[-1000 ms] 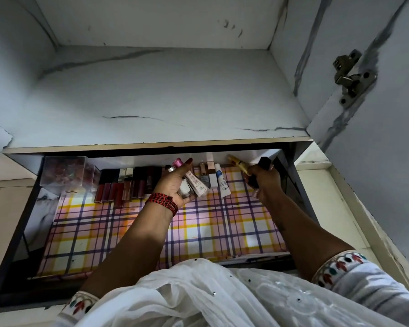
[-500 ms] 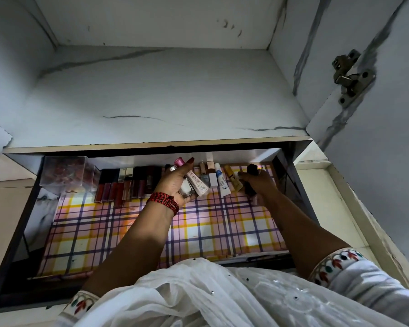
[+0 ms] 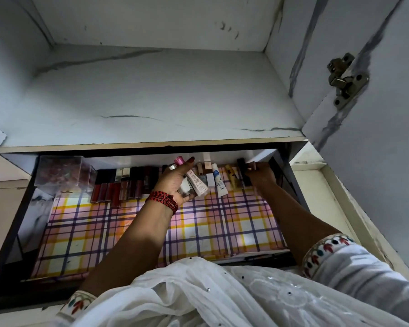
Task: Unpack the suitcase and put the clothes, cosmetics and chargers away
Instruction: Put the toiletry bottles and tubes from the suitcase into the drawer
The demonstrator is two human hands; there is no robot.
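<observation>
1. Because the left hand [image 3: 178,185] grips a whole bundle at once, just left of the white squeeze tube with blue print [image 3: 220,182], something could slip out. The bundle is a pale tube with a pink cap [image 3: 194,178], a clear glass bottle with white contents [image 3: 185,186] and a silver-capped piece [image 3: 172,166]. I judge the glass bottle the likeliest to be damaged in a fall.
2. The right hand [image 3: 262,175] reaches to the right of the white tube, with its fingertips at a slim black tube [image 3: 243,172]. I cannot tell whether they pinch it or only touch it. Released at a tilt, it could topple onto the yellow tube [image 3: 232,178] between it and the white tube, and disturb the line.
3. The row of dark red lip-gloss tubes [image 3: 121,185], well left of the white tube, is packed closely. A nudge from the left wrist might roll them across the smooth pink-and-yellow checked liner [image 3: 151,232].
4. The pale marbled shelf edge [image 3: 151,145] overhangs the white tube, so lifted knuckles could knock against it in the dim light.
</observation>
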